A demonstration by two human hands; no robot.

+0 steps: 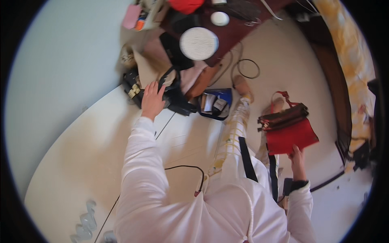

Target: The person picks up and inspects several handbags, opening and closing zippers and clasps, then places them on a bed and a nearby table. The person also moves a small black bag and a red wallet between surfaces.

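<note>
My right hand (pixel 297 156) grips the edge of a red flap on a small handbag (pixel 290 130), which has a dark brown body and a red strap hanging over its far side. On the left, my left hand (pixel 153 101) rests with spread fingers on a pile of bags by the wall. Under and beside its fingers lie a black bag (pixel 179 101) with a dark handle and a beige bag or cloth (pixel 149 68); whether the fingers grip anything is not clear. Gold-coloured fittings (pixel 134 91) show on a black item left of that hand.
A blue open-topped case (pixel 225 94) holding small items sits near my leg. Beyond it, a dark red surface (pixel 243 33) bears a round white object (pixel 199 44) and a smaller white one (pixel 219 18). A black cable (pixel 258 68) loops on the floor. Yellow patterned fabric (pixel 343 45) hangs at right.
</note>
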